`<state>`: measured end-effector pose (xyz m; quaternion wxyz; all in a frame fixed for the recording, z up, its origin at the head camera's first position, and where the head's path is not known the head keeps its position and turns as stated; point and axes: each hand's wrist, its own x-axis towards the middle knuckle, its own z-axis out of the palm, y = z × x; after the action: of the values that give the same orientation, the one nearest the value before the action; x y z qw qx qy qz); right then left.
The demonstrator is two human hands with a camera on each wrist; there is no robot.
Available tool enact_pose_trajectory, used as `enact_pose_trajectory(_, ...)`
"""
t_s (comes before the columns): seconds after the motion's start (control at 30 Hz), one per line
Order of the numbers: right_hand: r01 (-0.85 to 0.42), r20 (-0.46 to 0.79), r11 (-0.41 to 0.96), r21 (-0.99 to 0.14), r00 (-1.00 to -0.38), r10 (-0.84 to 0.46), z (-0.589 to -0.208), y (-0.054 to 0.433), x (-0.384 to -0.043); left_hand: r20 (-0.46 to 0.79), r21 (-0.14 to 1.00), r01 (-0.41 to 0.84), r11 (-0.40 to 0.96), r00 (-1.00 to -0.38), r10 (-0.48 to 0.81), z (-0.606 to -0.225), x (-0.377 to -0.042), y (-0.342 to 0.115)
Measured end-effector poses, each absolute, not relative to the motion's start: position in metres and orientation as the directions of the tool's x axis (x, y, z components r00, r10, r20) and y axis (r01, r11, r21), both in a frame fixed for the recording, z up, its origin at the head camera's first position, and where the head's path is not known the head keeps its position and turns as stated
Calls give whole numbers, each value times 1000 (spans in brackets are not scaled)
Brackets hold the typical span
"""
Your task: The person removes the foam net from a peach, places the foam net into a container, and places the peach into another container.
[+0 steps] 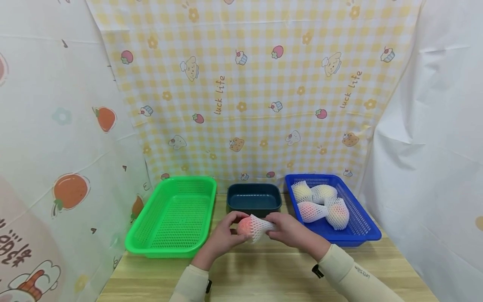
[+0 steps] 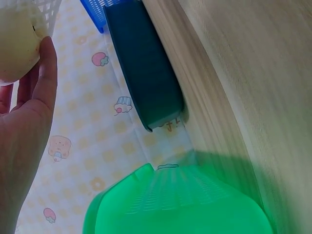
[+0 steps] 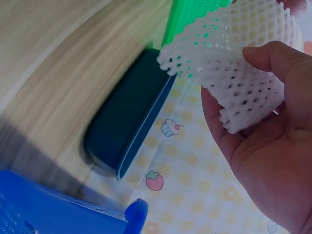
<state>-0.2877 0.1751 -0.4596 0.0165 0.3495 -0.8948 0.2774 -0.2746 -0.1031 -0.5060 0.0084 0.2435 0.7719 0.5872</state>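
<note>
Between both hands, above the wooden table, is a pinkish peach (image 1: 244, 226) partly covered by a white foam net sleeve (image 1: 259, 227). My left hand (image 1: 222, 238) grips the bare end of the peach, its fingers and thumb curled round it. On the other side, my right hand (image 1: 293, 231) pinches the loose end of the sleeve. In the right wrist view the foam net (image 3: 243, 73) lies between the thumb and fingers. The left wrist view shows the peach (image 2: 17, 44) looking pale at the upper left, partly cut off by the frame.
A green basket (image 1: 171, 250) stands at the left. Behind the hands is a dark teal bin (image 1: 254, 205). At the right, a blue basket (image 1: 362, 226) holds several fruits (image 1: 337, 214) in foam nets. Patterned cloths (image 1: 241, 84) hang at the back and sides.
</note>
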Motion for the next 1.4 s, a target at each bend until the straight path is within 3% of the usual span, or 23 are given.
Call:
enact_pose_trajectory(0.33, -623, 186, 628, -466, -763, -618, -457, 176, -292, 281, 902, 371, 219, -892, 354, -505, -272, -104)
enact_pose_trajectory(0.63, -673, 238, 650, -353, -736, -633, -459, 184, -300, 313, 887, 397, 236, -892, 326, -501, -270, -105)
enact_pose_trajectory(0.93, -614, 171, 703, -358, -783, -597, -452, 185, -307, 318, 885, 403, 233, -889, 329, -500, -269, -106)
enact_pose_trajectory(1.17, -635, 148, 722, -273, -770, -621, -433, 179, -326, 313, 887, 398, 233, -891, 329, -499, -270, -107)
enact_pose_trajectory(1.4, -596, 114, 762, -255, -801, -588, -414, 177, -354, 301, 893, 388, 231, -892, 336, -495, -269, -107)
